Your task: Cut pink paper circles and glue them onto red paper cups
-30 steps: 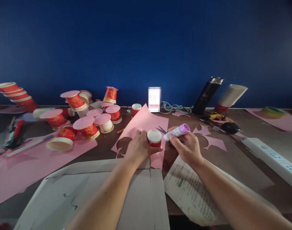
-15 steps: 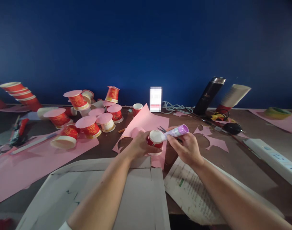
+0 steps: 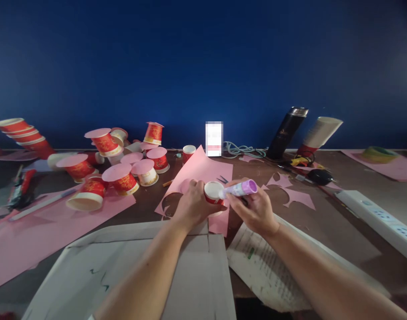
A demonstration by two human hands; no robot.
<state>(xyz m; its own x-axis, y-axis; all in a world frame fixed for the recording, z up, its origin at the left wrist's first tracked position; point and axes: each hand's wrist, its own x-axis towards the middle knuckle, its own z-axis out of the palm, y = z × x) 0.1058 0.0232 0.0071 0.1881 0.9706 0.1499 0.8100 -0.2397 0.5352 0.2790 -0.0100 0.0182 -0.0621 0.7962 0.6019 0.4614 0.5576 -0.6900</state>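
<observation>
Red paper cup (image 3: 212,190), one, with purple glue stick (image 3: 241,188), one: pale tip now brought to the cup's edge.
Change noted: a second ago the tip stood apart, right of the cup; it now overlaps the right side of the raised rim, the tube lying flatter, so gluing appears to be at or near its start; actual contact cannot be confirmed. Left hand (image 3: 192,202): closed around the cup from the left, thumb across the near side; cup apparently base-up, within the grip, above pink paper sheet (image 3: 208,168). Right hand (image 3: 258,208): gripping the glue stick, tip leftward, purple end rightward. Scissors (image 3: 222,179): partly hidden, just beyond the right hand.
</observation>
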